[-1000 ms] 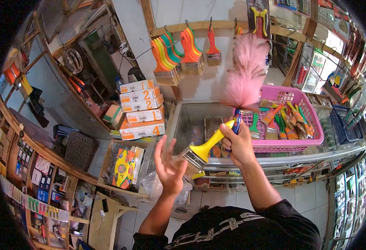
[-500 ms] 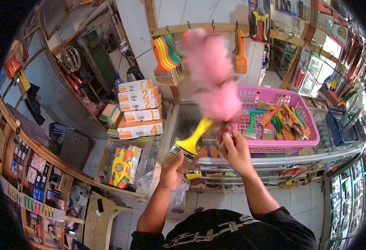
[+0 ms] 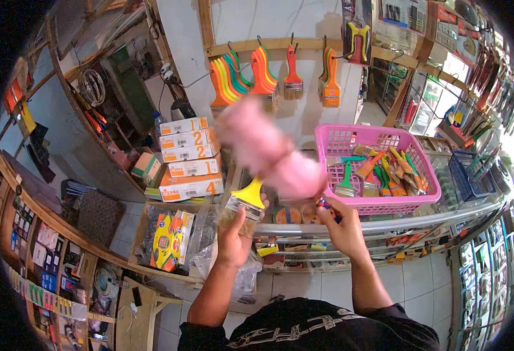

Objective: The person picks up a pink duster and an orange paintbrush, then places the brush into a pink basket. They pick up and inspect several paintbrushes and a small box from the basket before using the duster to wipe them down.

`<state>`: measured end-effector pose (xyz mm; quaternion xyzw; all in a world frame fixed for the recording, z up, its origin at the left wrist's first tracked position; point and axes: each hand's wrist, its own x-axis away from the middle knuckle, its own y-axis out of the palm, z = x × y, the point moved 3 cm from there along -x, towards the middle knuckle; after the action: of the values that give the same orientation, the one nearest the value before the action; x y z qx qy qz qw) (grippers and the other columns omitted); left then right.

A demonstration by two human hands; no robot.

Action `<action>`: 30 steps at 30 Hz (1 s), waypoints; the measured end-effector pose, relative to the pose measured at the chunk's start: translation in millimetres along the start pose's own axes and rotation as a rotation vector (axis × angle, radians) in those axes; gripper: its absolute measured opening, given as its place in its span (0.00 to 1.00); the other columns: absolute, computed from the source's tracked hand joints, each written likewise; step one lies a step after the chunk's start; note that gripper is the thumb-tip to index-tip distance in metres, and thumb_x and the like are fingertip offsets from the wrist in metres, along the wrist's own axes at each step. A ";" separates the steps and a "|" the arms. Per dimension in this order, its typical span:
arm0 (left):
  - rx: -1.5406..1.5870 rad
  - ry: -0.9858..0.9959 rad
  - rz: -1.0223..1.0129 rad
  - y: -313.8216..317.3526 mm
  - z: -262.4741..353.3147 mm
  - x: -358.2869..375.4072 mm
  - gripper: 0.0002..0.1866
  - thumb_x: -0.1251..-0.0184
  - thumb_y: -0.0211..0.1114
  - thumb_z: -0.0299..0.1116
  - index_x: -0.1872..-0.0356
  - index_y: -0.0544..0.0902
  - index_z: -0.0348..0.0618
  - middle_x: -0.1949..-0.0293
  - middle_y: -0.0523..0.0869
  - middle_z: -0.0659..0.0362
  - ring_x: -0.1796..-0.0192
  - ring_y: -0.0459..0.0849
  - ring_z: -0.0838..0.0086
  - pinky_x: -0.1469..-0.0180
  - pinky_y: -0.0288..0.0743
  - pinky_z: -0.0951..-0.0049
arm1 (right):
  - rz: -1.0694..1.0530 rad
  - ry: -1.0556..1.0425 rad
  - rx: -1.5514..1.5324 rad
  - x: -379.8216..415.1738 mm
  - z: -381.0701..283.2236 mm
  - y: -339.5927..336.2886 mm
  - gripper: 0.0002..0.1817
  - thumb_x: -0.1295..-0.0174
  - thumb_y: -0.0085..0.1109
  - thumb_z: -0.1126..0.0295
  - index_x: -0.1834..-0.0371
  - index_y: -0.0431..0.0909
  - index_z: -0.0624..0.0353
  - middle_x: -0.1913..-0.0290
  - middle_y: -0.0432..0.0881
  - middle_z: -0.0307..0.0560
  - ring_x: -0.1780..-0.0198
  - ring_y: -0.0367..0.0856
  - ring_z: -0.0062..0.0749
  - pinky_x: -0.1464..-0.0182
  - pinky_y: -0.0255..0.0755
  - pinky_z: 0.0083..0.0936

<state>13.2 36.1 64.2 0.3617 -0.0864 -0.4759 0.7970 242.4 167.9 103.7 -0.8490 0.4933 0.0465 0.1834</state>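
Head view: blurred pink duster (image 3: 268, 153) hides yellow paintbrush (image 3: 244, 202) handle (hands grip both).

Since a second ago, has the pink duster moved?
Yes. The pink duster has swung left: its blurred plume now lies left of the pink basket, near the stacked boxes, held in the right hand.

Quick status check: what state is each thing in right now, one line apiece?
Left hand: gripping the yellow-handled brush by its bristle end.
Right hand: closed on the pink duster, blurred.
Pink basket: filled with brushes.
Hanging brushes: on wall hooks.
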 end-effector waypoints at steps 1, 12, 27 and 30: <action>0.002 -0.001 0.003 -0.2 -1.6 0.1 0.25 0.19 0.62 0.35 0.26 0.72 0.42 0.33 0.83 0.55 0.32 0.83 0.64 0.33 0.79 0.59 | -0.038 -0.076 0.036 2.1 -2.4 -0.1 0.12 0.32 0.69 0.71 0.53 0.84 0.69 0.71 0.82 0.46 0.67 0.74 0.22 0.62 0.72 0.26; 0.039 0.010 0.032 -0.3 0.4 3.7 0.26 0.21 0.64 0.35 0.27 0.73 0.41 0.34 0.84 0.51 0.34 0.85 0.62 0.34 0.80 0.61 | -0.169 -0.235 0.014 5.0 14.6 12.5 0.13 0.27 0.66 0.67 0.53 0.85 0.69 0.73 0.79 0.35 0.70 0.71 0.16 0.67 0.69 0.22; -0.098 0.039 0.053 -37.2 9.8 13.6 0.27 0.18 0.60 0.39 0.26 0.71 0.35 0.35 0.84 0.46 0.34 0.85 0.59 0.35 0.80 0.64 | -0.243 -0.051 -0.002 -0.6 40.1 36.4 0.19 0.29 0.69 0.63 0.45 0.85 0.70 0.67 0.86 0.51 0.65 0.78 0.23 0.59 0.75 0.30; -0.109 0.033 0.060 -19.7 23.6 14.5 0.26 0.18 0.60 0.39 0.26 0.71 0.36 0.34 0.83 0.46 0.34 0.85 0.59 0.35 0.81 0.64 | -0.231 0.017 -0.038 -1.4 38.1 41.0 0.19 0.29 0.69 0.63 0.47 0.85 0.71 0.68 0.84 0.47 0.66 0.76 0.22 0.60 0.74 0.29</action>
<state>-4.2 6.9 65.3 0.3229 -0.0577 -0.4499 0.8307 210.6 164.4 57.8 -0.9038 0.3929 0.0269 0.1674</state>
